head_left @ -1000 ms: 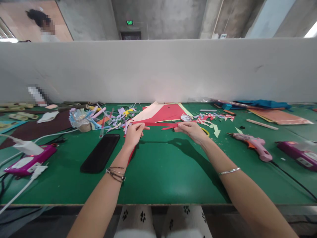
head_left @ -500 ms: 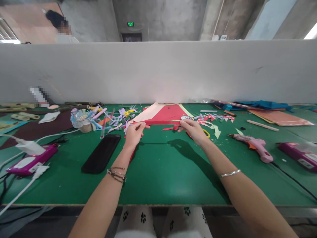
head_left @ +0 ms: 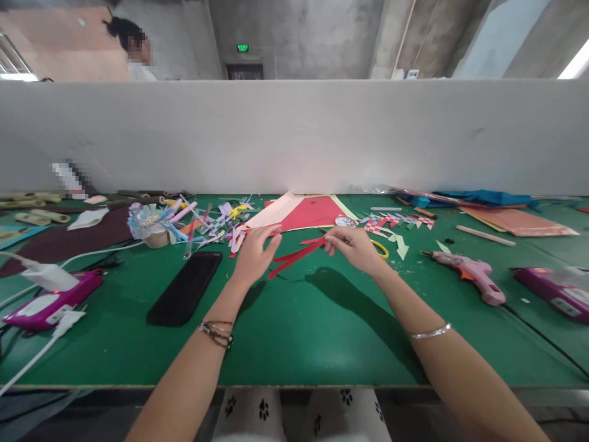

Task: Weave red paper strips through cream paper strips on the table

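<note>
Pinched in my right hand (head_left: 352,247) is a red paper strip (head_left: 294,258), its two lengths hanging apart toward the left. My left hand (head_left: 254,250) is open beside the strip's loose ends, thumb apart from the fingers, holding nothing. Beyond both hands lie a large red paper sheet (head_left: 310,213) and a pale pink sheet (head_left: 271,212). A round patterned disc (head_left: 345,221) rests at the red sheet's right corner. Behind my right wrist, a yellow handle loop (head_left: 381,248) shows; the rest of it is hidden.
Left are a black phone (head_left: 184,288), cut paper scraps (head_left: 221,224) and a purple power strip (head_left: 55,301) with white plugs. Right are a pink glue gun (head_left: 478,273), a wooden stick (head_left: 485,236), orange sheets (head_left: 522,221) and another purple strip (head_left: 552,291). A grey partition (head_left: 294,135) stands behind.
My left hand has let go of the red strip and opened. The strip, stretched between both hands before, now hangs from my right hand in two lengths.
</note>
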A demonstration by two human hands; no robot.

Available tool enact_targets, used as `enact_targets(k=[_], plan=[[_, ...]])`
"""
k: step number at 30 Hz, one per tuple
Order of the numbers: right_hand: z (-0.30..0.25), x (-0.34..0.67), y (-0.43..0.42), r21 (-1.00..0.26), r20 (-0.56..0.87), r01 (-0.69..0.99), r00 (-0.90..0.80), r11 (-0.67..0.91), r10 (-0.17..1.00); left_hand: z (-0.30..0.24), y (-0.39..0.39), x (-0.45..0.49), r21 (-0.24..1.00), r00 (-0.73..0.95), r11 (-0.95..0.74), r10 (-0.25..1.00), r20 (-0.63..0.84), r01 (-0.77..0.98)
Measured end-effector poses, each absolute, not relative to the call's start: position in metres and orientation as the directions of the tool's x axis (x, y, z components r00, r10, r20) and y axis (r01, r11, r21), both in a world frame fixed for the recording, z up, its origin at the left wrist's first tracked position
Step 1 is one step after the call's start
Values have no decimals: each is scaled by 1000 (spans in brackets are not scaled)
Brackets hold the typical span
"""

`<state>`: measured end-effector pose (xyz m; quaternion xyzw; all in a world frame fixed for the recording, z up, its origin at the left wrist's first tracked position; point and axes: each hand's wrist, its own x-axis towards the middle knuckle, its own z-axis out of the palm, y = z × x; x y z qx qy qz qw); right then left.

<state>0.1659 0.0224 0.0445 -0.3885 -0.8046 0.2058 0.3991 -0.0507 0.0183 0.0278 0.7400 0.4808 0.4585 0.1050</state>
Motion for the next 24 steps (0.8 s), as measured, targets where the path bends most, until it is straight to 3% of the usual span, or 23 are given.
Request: enact_targets(k=[3,6,9,13,18,24], plan=[[48,158,16,-546,479,478,-496,688,724,32,6,-36,571,405,-623,782,474,535],[51,153,11,-521,466,494,-518,696,717,34,-3,-24,626,506,-586,797,331,514],[53,152,10,-549,444,525,-477,651,759,32,-6,-18,781,513,-463,830,217,418],[50,155,13,-649,419,496,-401,577,815,28,-9,-11,961,519,-177,853,43,211],[41,155,20,-832,315,362,-315,420,895,24,-22,-5,992,471,41,877,-94,121],[29,145,21,-892,191,325,-354,313,915,17,-51,-22,956,433,162,864,-258,245]])
